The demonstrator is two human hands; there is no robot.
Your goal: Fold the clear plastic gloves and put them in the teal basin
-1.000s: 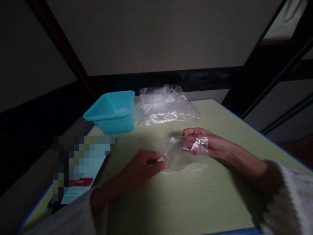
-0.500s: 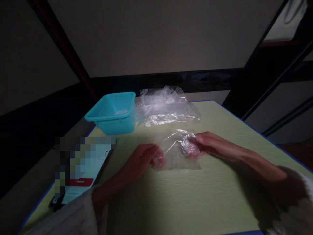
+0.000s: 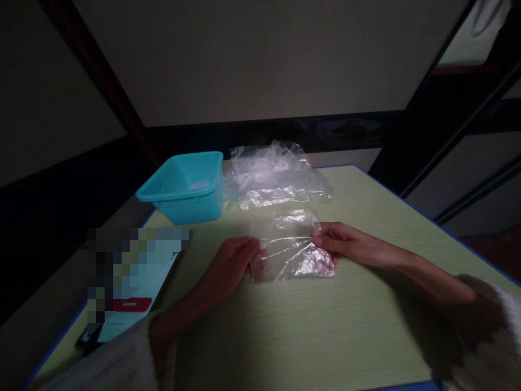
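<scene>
A clear plastic bag (image 3: 287, 247) is stretched between my two hands, just above or on the table; its exact height is hard to tell. My left hand (image 3: 236, 258) pinches the bag's left edge between thumb and fingers. On the other side, my right hand (image 3: 336, 241) grips the right edge, thumb on top and fingers partly showing through the film. Creases run across the bag from the right thumb, and its lower right part shines. Behind it lies a pile of clear plastic bags (image 3: 277, 179), crumpled at the back.
A turquoise plastic basket (image 3: 189, 209) with something whitish inside stands left of the pile. At the left edge of the pale table (image 3: 309, 331) lies a phone or tablet (image 3: 136, 293), its lit screen partly pixelated. A wall panel (image 3: 260, 65) rises behind the table.
The bag has gone from bunched up at my right hand to spread flatter and taut between both hands. My right hand's grip has shifted onto its right edge.
</scene>
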